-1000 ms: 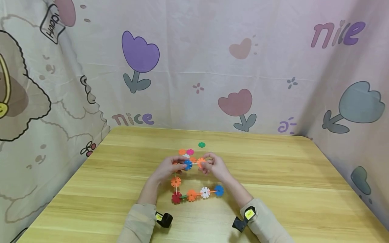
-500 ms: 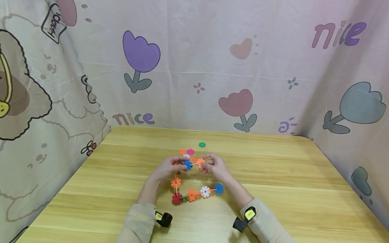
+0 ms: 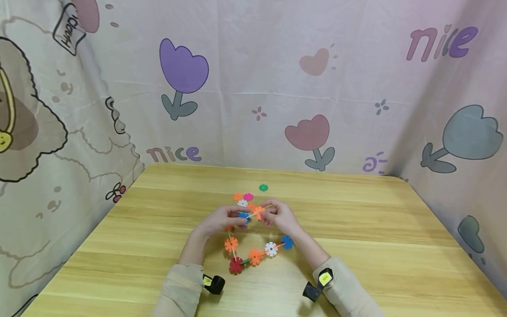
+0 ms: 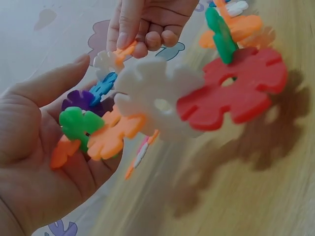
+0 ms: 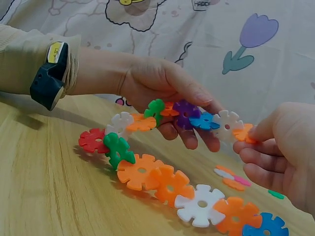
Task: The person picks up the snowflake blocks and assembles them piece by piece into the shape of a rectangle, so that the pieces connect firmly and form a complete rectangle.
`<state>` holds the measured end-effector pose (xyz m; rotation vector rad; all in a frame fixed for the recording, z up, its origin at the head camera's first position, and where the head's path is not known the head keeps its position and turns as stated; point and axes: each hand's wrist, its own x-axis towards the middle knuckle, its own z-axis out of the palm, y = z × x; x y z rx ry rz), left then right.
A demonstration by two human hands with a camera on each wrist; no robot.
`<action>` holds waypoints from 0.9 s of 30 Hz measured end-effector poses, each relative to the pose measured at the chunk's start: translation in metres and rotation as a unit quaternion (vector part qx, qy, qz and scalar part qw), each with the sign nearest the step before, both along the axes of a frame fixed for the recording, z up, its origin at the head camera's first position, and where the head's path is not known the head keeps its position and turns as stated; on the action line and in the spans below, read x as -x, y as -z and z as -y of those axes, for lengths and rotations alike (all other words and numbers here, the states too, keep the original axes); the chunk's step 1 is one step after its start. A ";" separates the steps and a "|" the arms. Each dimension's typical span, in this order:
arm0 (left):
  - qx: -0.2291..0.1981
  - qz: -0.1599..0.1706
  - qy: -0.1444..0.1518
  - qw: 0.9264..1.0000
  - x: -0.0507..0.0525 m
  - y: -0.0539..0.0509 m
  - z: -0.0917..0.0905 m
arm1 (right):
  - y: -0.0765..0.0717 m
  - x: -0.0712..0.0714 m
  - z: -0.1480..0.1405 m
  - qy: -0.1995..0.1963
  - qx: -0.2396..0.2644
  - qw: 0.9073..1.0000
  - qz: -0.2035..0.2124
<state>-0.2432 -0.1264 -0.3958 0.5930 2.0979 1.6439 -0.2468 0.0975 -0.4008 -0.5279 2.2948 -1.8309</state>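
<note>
Head cam: chain [image 3: 231, 244] of notched plastic discs up over wooden table [image 3: 396, 246], approx. horseshoe-shaped, strung btwn left hand [image 3: 215, 221] and right hand [image 3: 282, 216], w/ free run curving back twd wearer thru red disc [image 3: 236, 265] to blue end disc [image 3: 287, 242]. Can't tell whether touching wood there.

Right wrist cam: L. thumb on top, fingers beneath, grasping chain around purple disc [image 5: 185, 114] and adjoining blue disc [image 5: 204, 121]. R. thumb + forefinger pinching orange disc [image 5: 243, 132] at chain's near end, next to white disc [image 5: 227, 125]; can't judge how deep in that slot.

Risks, as judged:
1) Too much twist or off-angle push at pinched orange disc: poss. popping off white disc, w/ only shallow notches for hold.
2) Long unsupported run off L. grip: weight + swing prob. levering on joints nearest palm, so poss. split on any sudden lift.
3) Blue end disc seemingly near R. forearm: poss. snag or bend on careless pull-back.
4) Loose pink disc [image 3: 248, 197] w/ orange + white ones just beyond hands, green disc [image 3: 263, 187] farther back: poss. scattering from low sweep of knuckles.
</note>
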 end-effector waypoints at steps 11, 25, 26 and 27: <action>0.031 -0.031 -0.002 0.999 -0.001 0.000 -0.006 | -0.017 -0.013 0.004 -0.017 -0.021 1.000 -0.011; 0.028 -0.044 0.014 0.999 -0.003 -0.002 -0.010 | 0.007 0.002 0.003 -0.011 -0.019 1.000 0.000; 0.028 -0.043 0.014 0.999 -0.003 -0.003 -0.010 | 0.006 0.003 0.003 -0.013 -0.020 1.000 0.002; 0.026 -0.040 0.014 0.999 -0.003 -0.003 -0.009 | 0.005 0.003 0.002 -0.016 -0.021 1.000 0.004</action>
